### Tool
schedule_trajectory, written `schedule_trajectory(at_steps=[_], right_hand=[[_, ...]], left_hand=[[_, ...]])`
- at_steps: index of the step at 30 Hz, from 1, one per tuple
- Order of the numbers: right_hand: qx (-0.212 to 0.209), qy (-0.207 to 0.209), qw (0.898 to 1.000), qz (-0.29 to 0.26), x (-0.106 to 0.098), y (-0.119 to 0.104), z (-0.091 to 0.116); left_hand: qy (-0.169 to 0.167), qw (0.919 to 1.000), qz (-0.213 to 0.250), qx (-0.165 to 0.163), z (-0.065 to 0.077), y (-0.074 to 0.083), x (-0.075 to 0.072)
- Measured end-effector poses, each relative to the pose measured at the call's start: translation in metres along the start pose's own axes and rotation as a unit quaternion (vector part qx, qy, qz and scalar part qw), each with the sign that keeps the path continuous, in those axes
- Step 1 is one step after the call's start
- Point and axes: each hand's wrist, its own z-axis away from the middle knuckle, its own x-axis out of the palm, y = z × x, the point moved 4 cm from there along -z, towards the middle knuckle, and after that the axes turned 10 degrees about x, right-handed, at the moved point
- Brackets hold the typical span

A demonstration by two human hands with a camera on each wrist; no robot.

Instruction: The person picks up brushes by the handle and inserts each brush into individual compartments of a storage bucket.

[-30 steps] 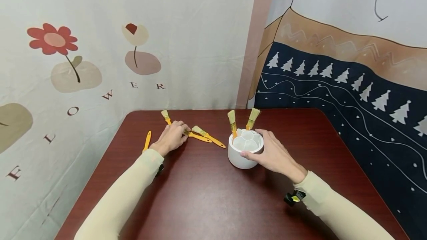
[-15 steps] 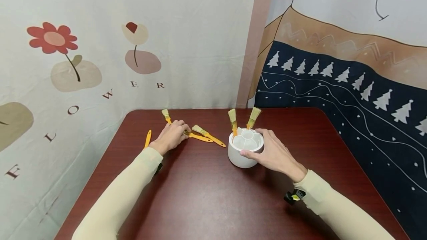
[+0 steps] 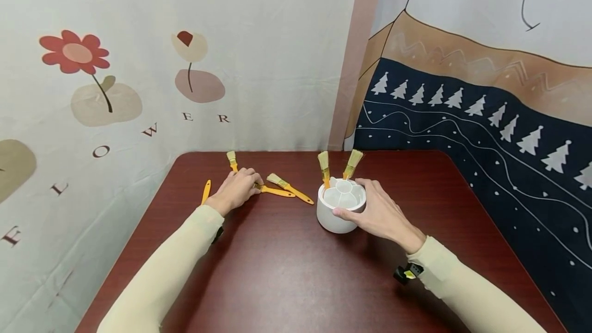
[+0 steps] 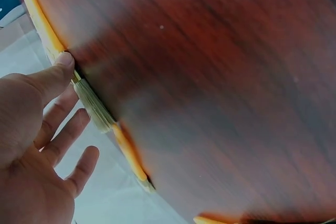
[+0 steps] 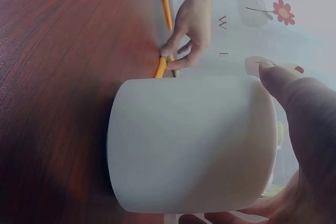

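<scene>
My left hand [image 3: 238, 189] pinches a yellow-handled paintbrush [image 3: 277, 191] near its metal ferrule, thumb against one side. In the left wrist view this brush's bristles [image 4: 94, 106] show below the thumb, and its handle runs up toward the top left corner. On the right, my right hand [image 3: 386, 215] grips the rim of a round white holder [image 3: 336, 221] with inner compartments, thumb in front and fingers behind. Two paintbrushes stand in the holder bristles up, a left one [image 3: 324, 168] and a right one [image 3: 353, 163]. The right wrist view shows the holder's smooth side wall [image 5: 189, 145].
Another paintbrush [image 3: 290, 188] lies between the left hand and the holder. Behind the left hand lies a further brush [image 3: 233, 161], partly hidden. A yellow handle [image 3: 206, 191] sticks out beside the left wrist. The dark red table [image 3: 287, 271] meets printed cloth walls at its back.
</scene>
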Motion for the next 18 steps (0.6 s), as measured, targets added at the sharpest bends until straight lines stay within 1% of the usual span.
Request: schedule_trajectory(at_steps=[7, 14, 18], right_hand=[[-0.009, 0.002, 1.0, -0.012, -0.002, 0.002, 0.0], [-0.013, -0.024, 0.999, -0.039, -0.003, 0.013, -0.005], [-0.03, -0.028, 0.998, -0.055, -0.004, 0.021, -0.009]], left_hand=[[0.0, 1.0, -0.005, -0.002, 0.003, 0.0, 0.001], [0.004, 1.0, 0.002, 0.0, 0.005, -0.001, -0.001], [0.009, 1.0, 0.003, 0.003, 0.007, -0.001, -0.001]])
